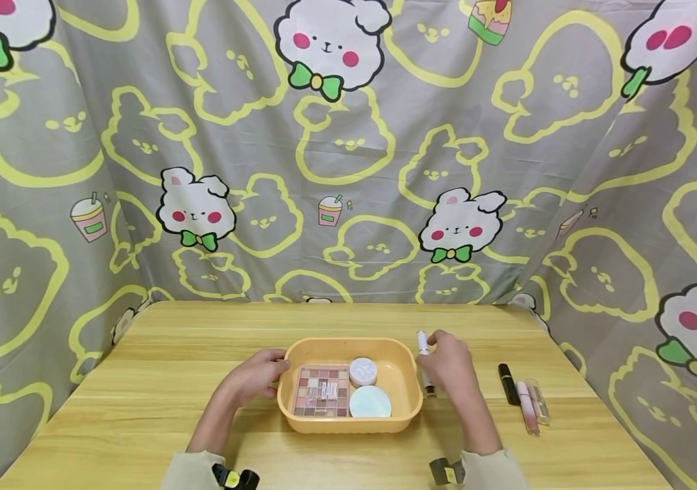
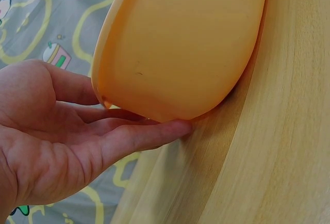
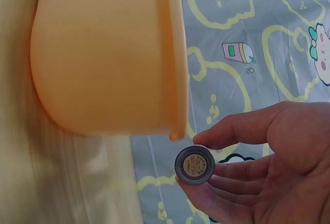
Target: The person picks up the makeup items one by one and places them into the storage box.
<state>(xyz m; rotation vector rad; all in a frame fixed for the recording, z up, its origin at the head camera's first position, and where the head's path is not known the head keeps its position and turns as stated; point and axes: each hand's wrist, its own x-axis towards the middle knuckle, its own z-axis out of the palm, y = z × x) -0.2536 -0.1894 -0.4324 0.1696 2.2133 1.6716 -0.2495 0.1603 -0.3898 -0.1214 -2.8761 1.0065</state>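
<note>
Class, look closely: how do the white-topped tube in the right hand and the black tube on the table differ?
The white-topped tube is held in the right hand, while the black tube lies on the table. The white-topped tube has a white far end; the black tube's far end is black. Both are slim and outside the tray.

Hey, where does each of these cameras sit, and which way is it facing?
Head: on the person's head, facing forward and down at the table, orange basin and patterned curtain; left hand, right hand and sleeves show.
Left wrist: on that wrist, facing the orange basin's left end from outside; the left hand shows.
Right wrist: on that wrist, facing the orange basin's right end; the right hand shows, pinching a tube seen end-on.
Shared: both wrist views show the orange basin's outer wall, from opposite ends, and the curtain.
</note>
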